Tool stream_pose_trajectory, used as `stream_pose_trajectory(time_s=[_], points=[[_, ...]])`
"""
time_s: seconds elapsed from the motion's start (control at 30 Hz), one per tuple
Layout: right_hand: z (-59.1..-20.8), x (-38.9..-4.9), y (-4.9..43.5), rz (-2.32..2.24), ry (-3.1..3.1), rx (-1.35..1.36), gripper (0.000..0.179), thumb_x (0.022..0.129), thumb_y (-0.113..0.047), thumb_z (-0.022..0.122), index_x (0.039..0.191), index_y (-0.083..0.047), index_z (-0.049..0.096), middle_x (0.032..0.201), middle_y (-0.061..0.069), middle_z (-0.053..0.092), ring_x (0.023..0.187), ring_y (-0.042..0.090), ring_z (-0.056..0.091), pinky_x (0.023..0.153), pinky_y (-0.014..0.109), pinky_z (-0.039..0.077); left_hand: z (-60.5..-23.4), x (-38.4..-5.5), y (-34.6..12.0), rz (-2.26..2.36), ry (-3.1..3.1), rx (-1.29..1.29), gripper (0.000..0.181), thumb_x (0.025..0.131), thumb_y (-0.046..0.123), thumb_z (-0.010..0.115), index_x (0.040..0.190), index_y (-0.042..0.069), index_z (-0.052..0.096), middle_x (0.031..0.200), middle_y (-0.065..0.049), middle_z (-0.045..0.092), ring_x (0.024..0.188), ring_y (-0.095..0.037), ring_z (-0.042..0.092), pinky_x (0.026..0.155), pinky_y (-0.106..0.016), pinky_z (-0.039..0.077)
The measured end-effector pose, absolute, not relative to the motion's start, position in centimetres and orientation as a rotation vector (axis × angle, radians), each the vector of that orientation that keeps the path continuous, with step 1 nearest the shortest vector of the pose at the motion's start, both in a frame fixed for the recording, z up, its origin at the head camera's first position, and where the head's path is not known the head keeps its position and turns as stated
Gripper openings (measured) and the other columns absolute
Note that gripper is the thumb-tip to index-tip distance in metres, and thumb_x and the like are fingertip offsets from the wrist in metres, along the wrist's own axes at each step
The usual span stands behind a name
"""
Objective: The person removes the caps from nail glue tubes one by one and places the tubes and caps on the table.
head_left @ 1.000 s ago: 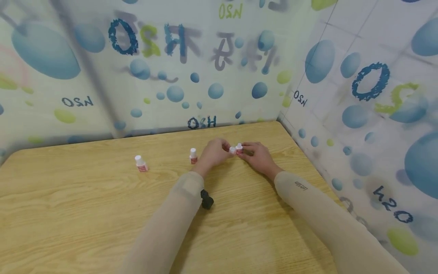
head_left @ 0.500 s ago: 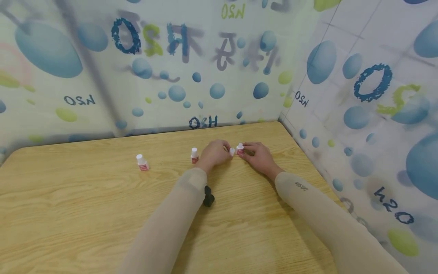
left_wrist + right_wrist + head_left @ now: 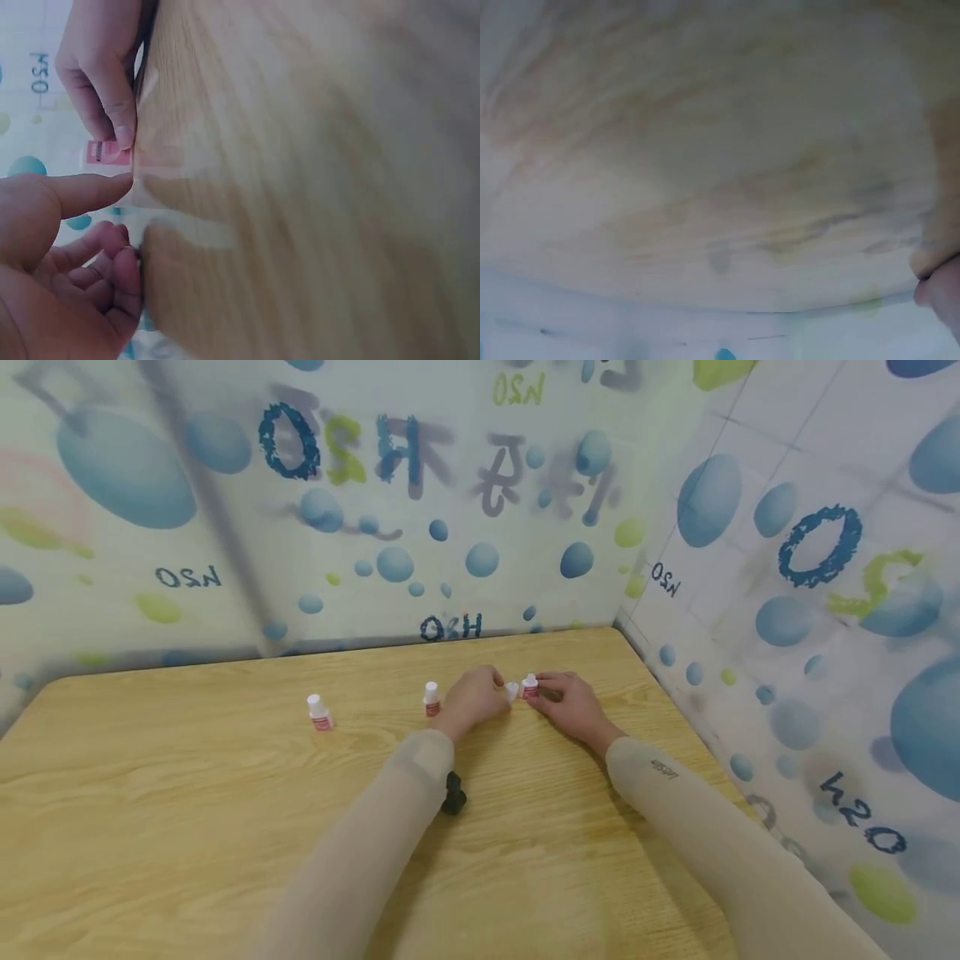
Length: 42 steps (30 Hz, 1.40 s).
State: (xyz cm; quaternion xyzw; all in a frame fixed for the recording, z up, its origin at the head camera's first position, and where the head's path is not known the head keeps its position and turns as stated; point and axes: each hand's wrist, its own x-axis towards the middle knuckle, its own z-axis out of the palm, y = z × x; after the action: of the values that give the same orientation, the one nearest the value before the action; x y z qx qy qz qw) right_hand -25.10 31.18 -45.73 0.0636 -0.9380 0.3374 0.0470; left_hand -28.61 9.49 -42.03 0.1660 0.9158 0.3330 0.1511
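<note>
In the head view my right hand (image 3: 573, 706) pinches a small white-capped bottle with a red label (image 3: 529, 686), upright near the table's back right. Just left of it, my left hand (image 3: 474, 697) holds a small white bottle-like object (image 3: 512, 691) at its fingertips, mostly hidden by the fingers. From the left wrist, the thumb of my left hand (image 3: 67, 247) points toward the labelled bottle (image 3: 109, 153), with the other fingers curled below. The right wrist view is blurred and shows only a fingertip (image 3: 943, 294) at its edge.
Two more white-capped bottles stand on the wooden table (image 3: 187, 810): one (image 3: 432, 700) beside my left wrist, another (image 3: 320, 713) farther left. A black device (image 3: 453, 795) is at my left wrist. Printed walls (image 3: 480, 510) bound the table behind and on the right.
A narrow gap has opened between the white object in my left hand and the right-hand bottle, and the white object looks more tilted. The head view has shifted slightly; the other bottles stay put.
</note>
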Motion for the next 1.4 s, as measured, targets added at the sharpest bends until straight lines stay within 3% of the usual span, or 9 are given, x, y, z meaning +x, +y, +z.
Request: stream_pose_trajectory(time_s=[0.2, 0.33, 0.43, 0.5, 0.6, 0.7, 0.83, 1.17, 1.4], points=[[-44.4, -24.9, 31.8, 1.427, -2.903, 0.049, 0.056, 0.097, -0.037, 0.078, 0.146, -0.012, 0.066, 0.158, 0.011, 0.058, 0.151, 0.033, 0.049, 0.127, 0.054, 0.035, -40.7, -27.3, 7.4, 0.845, 2.596, 0.500, 0.053, 0.095, 0.029, 0.081, 0.136, 0.005, 0.061, 0.139, -0.014, 0.067, 0.115, -0.028, 0.063, 0.107, -0.045, 0.052], [-40.5, -25.0, 31.4, 1.450, -2.932, 0.073, 0.069, 0.101, -0.045, 0.072, 0.158, -0.012, 0.051, 0.170, 0.013, 0.042, 0.160, 0.035, 0.034, 0.130, 0.057, 0.029, -39.0, -26.5, 5.0, 0.889, 2.604, 0.551, 0.044, 0.097, 0.031, 0.079, 0.131, 0.007, 0.065, 0.128, -0.011, 0.071, 0.106, -0.025, 0.065, 0.094, -0.041, 0.056], [-36.8, -24.9, 30.0, 1.393, -2.814, 0.199, 0.061, 0.105, -0.038, 0.067, 0.157, -0.010, 0.051, 0.172, 0.012, 0.037, 0.164, 0.034, 0.026, 0.132, 0.057, 0.022, -37.1, -26.3, 2.7, 1.032, 2.626, 0.599, 0.031, 0.099, 0.029, 0.076, 0.122, 0.010, 0.070, 0.116, -0.008, 0.073, 0.094, -0.025, 0.069, 0.078, -0.037, 0.057], [-35.2, -24.7, 28.8, 1.386, -2.702, 0.266, 0.054, 0.105, -0.031, 0.069, 0.152, -0.009, 0.056, 0.169, 0.009, 0.041, 0.162, 0.031, 0.031, 0.132, 0.054, 0.024, -36.1, -26.2, 1.5, 1.117, 2.642, 0.628, 0.025, 0.101, 0.029, 0.074, 0.118, 0.012, 0.071, 0.113, -0.007, 0.073, 0.092, -0.025, 0.069, 0.075, -0.036, 0.056], [-34.0, -24.2, 26.0, 1.431, -2.562, 0.363, 0.044, 0.104, -0.023, 0.070, 0.144, -0.007, 0.062, 0.162, 0.009, 0.050, 0.151, 0.032, 0.046, 0.125, 0.053, 0.039, -34.6, -26.2, -0.4, 1.228, 2.656, 0.619, 0.020, 0.102, 0.029, 0.072, 0.114, 0.013, 0.072, 0.111, -0.008, 0.073, 0.092, -0.026, 0.069, 0.075, -0.037, 0.056], [-34.2, -23.5, 23.2, 1.524, -2.536, 0.435, 0.042, 0.104, -0.020, 0.070, 0.144, -0.008, 0.062, 0.153, 0.010, 0.057, 0.139, 0.032, 0.058, 0.116, 0.052, 0.049, -33.4, -26.3, -1.8, 1.282, 2.674, 0.579, 0.020, 0.103, 0.029, 0.072, 0.114, 0.012, 0.072, 0.110, -0.009, 0.072, 0.094, -0.025, 0.067, 0.081, -0.038, 0.057], [-35.8, -22.9, 20.3, 1.647, -2.629, 0.428, 0.042, 0.106, -0.027, 0.068, 0.146, -0.014, 0.061, 0.149, 0.008, 0.061, 0.133, 0.030, 0.064, 0.113, 0.051, 0.052, -33.0, -26.6, -3.1, 1.275, 2.676, 0.526, 0.026, 0.103, 0.030, 0.072, 0.120, 0.011, 0.070, 0.113, -0.010, 0.071, 0.093, -0.027, 0.069, 0.082, -0.041, 0.058], [-39.8, -23.5, 16.7, 1.726, -2.729, 0.336, 0.051, 0.105, -0.034, 0.069, 0.149, -0.011, 0.058, 0.154, 0.012, 0.058, 0.137, 0.032, 0.061, 0.111, 0.053, 0.053, -35.3, -27.1, -4.7, 1.220, 2.667, 0.465, 0.034, 0.102, 0.034, 0.074, 0.129, 0.014, 0.068, 0.120, -0.010, 0.070, 0.102, -0.028, 0.067, 0.087, -0.043, 0.058], [-41.1, -24.1, 16.0, 1.641, -2.775, 0.236, 0.055, 0.104, -0.040, 0.070, 0.150, -0.013, 0.058, 0.155, 0.004, 0.056, 0.137, 0.031, 0.061, 0.106, 0.052, 0.056, -36.2, -26.9, -5.6, 1.237, 2.661, 0.426, 0.043, 0.102, 0.037, 0.073, 0.136, 0.010, 0.066, 0.122, -0.011, 0.069, 0.109, -0.030, 0.065, 0.091, -0.045, 0.056]])
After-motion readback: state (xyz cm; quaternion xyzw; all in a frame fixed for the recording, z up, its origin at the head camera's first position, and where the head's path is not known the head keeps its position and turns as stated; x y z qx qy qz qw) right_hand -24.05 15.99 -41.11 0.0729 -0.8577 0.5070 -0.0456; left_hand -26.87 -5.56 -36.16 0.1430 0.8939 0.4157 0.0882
